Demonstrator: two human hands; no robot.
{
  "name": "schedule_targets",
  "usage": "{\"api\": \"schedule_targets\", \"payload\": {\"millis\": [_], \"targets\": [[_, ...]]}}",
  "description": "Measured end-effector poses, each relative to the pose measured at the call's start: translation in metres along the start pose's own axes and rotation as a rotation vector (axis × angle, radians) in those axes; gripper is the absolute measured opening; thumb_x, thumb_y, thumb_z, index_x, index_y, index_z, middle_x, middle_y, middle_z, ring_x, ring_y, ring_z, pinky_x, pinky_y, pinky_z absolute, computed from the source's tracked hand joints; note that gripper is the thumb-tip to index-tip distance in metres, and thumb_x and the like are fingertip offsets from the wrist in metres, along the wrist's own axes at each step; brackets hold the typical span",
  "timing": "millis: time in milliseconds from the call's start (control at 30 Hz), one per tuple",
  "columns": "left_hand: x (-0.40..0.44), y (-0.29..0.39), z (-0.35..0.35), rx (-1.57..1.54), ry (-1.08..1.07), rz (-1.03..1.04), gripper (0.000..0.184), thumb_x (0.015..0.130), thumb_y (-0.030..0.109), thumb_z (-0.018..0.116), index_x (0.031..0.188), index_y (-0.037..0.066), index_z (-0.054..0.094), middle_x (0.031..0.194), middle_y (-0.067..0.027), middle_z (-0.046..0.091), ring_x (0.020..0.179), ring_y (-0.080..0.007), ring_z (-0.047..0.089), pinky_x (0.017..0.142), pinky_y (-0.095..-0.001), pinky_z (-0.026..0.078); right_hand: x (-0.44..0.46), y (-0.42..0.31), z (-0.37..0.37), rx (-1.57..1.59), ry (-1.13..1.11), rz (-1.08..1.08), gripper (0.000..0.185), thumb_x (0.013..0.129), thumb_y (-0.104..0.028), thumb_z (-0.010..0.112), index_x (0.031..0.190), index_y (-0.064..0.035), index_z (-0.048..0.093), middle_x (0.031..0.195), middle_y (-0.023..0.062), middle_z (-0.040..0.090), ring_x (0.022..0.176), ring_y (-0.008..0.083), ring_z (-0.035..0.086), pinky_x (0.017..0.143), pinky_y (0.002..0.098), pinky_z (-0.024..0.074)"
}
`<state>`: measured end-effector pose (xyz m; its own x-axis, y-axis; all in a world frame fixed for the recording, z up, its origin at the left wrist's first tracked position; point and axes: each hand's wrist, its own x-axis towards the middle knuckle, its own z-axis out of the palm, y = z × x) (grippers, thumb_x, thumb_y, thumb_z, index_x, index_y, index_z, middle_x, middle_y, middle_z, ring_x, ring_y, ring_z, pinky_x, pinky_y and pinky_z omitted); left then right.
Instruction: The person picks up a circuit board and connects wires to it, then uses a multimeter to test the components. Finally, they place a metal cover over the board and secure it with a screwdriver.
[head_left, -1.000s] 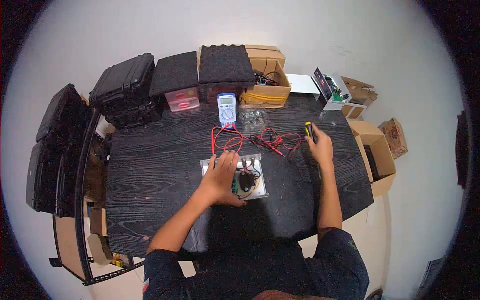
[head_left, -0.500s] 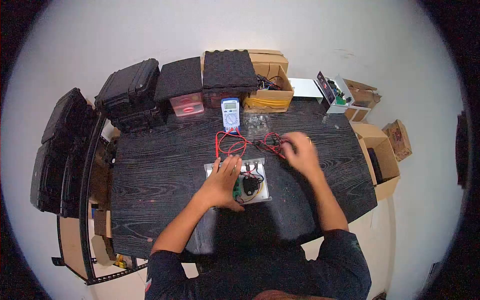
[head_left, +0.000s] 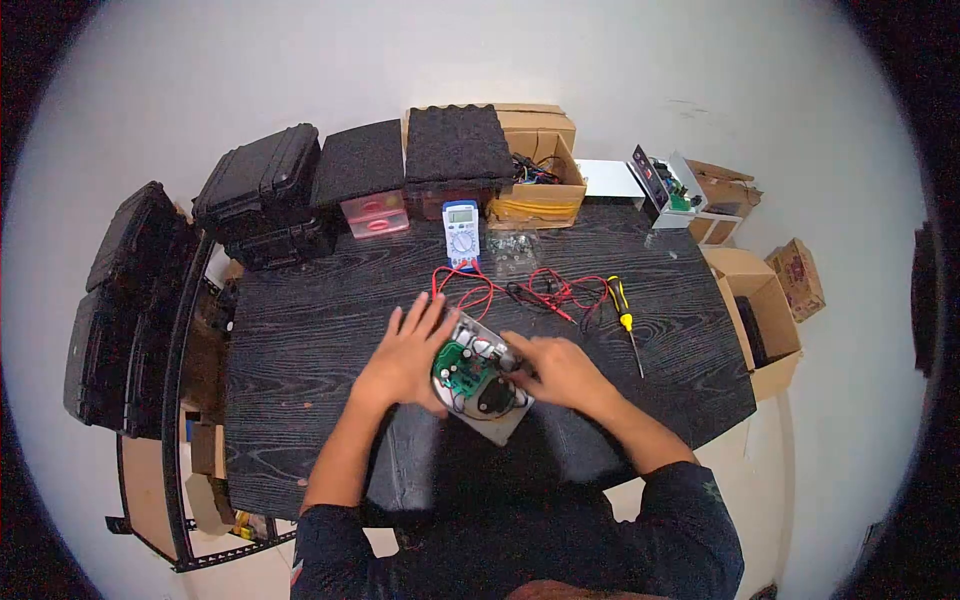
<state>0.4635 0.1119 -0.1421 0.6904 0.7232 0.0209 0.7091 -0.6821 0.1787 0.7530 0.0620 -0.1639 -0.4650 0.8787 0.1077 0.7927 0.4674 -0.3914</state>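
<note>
A metal-plated circuit unit [head_left: 494,427] with a green board, wires and a round black part sits turned at an angle on the dark table. My left hand [head_left: 400,358] lies against its left side, fingers stretched apart and thumb by the lower edge. On the opposite side, my right hand [head_left: 562,372] has its fingers curled around the unit's right edge near a dark knob-like part; its fingertips are partly hidden. Beyond the unit stands a multimeter [head_left: 462,236] with red and black test leads [head_left: 555,296]. A yellow-and-black screwdriver [head_left: 625,318] lies right of the leads.
A clear bag of small parts [head_left: 514,252] lies beside the multimeter. Black cases [head_left: 262,180], foam-topped drawers [head_left: 376,214] and a cardboard box of cables [head_left: 540,205] line the back. An opened white device [head_left: 672,192] stands back right; an open carton [head_left: 765,320] is beyond the right edge.
My right hand has moved from the leads down to the unit, uncovering the screwdriver on the table. The unit has turned clockwise and shifted slightly nearer, and my left hand has slid left with its edge.
</note>
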Motion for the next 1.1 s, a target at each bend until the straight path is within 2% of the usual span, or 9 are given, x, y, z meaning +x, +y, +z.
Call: {"api": "schedule_targets", "payload": {"millis": [200,367,467,567,667,700,800,833,1100], "targets": [[-0.003,-0.007,-0.014,0.142,0.065,-0.177,0.149,0.036,0.047,0.1,0.16,0.004,0.031,0.169,-0.0203,0.026,0.158,-0.0377,0.02,0.123,-0.064,0.023,-0.022,-0.029,-0.006,0.048,-0.145,0.018,0.068,0.094,-0.036,0.07,0.151,-0.012,0.044,0.091,0.0213,0.073,0.082,0.0449,0.071,0.072,0.0557,0.0575],[-0.016,0.003,-0.002,0.135,-0.129,-0.473,0.08,0.074,0.05,0.077,0.134,-0.001,0.062,0.135,-0.0268,0.064,0.136,-0.0377,0.056,0.116,-0.0619,0.036,-0.025,-0.032,-0.003,0.167,-0.198,-0.098,0.065,0.092,-0.033,0.074,0.149,-0.0123,0.05,0.08,0.0201,0.07,0.076,0.0417,0.071,0.066,0.0515,0.0549],[-0.008,0.031,-0.033,0.004,-0.582,-0.54,0.076,0.075,0.045,0.079,0.131,-0.003,0.064,0.124,-0.0243,0.071,0.125,-0.0384,0.064,0.112,-0.0632,0.041,-0.023,-0.024,0.002,0.223,-0.196,-0.153,0.064,0.091,-0.032,0.077,0.147,-0.0114,0.053,0.077,0.0179,0.07,0.07,0.0405,0.07,0.062,0.0483,0.0531],[-0.011,0.021,-0.004,0.058,-0.519,-0.44,0.07,0.076,0.042,0.083,0.128,-0.001,0.064,0.118,-0.0236,0.073,0.113,-0.04,0.069,0.105,-0.0572,0.05,-0.014,-0.022,-0.014,0.276,-0.383,-0.082,0.062,0.089,-0.029,0.078,0.145,-0.0109,0.056,0.077,0.0152,0.069,0.069,0.0368,0.069,0.063,0.044,0.0526],[-0.015,0.008,0.019,0.01,-0.347,-0.397,0.05,0.081,0.024,0.077,0.123,-0.001,0.065,0.116,-0.023,0.073,0.116,-0.0396,0.068,0.108,-0.064,0.045,-0.011,-0.011,-0.017,0.327,-0.274,-0.11,0.063,0.087,-0.026,0.078,0.144,-0.0088,0.057,0.079,0.0142,0.069,0.07,0.0326,0.069,0.064,0.0409,0.0517],[-0.015,0.006,0.019,-0.007,-0.317,-0.362,0.045,0.083,0.021,0.074,0.121,0.0,0.065,0.118,-0.0225,0.072,0.116,-0.0398,0.068,0.107,-0.0619,0.046,-0.009,-0.013,-0.024,0.293,-0.292,-0.017,0.067,0.082,-0.027,0.08,0.143,-0.0081,0.059,0.098,0.015,0.07,0.093,0.0312,0.07,0.082,0.0412,0.0534],[-0.011,0.001,0.017,-0.08,-0.251,-0.218,0.035,0.089,0.016,0.066,0.121,0.002,0.064,0.122,-0.0211,0.071,0.117,-0.04,0.067,0.104,-0.0559,0.05,-0.007,-0.004,-0.019,0.178,-0.003,-0.244,0.073,0.079,-0.03,0.083,0.144,-0.0109,0.058,0.122,0.0149,0.067,0.117,0.0322,0.063,0.102,0.0447,0.047],[-0.007,0.001,0.016,-0.117,-0.243,-0.146,0.036,0.09,0.016,0.063,0.124,0.003,0.064,0.123,-0.0208,0.071,0.117,-0.0399,0.066,0.103,-0.0541,0.051,-0.004,0.0,-0.019,0.224,-0.129,-0.196,0.084,0.071,-0.037,0.087,0.145,-0.0123,0.058,0.148,0.0156,0.053,0.14,0.0384,0.046,0.115,0.0513,0.0356],[0.005,-0.004,0.061,-0.342,0.024,0.082,0.043,0.095,0.011,0.055,0.137,0.009,0.061,0.127,-0.0182,0.069,0.118,-0.0391,0.065,0.097,-0.0516,0.054,-0.007,-0.013,-0.009,-0.017,-0.25,-0.222,0.119,0.055,-0.054,0.093,0.156,-0.0155,0.045,0.166,0.0219,0.028,0.155,0.0484,0.02,0.118,0.0747,0.0186]]}}
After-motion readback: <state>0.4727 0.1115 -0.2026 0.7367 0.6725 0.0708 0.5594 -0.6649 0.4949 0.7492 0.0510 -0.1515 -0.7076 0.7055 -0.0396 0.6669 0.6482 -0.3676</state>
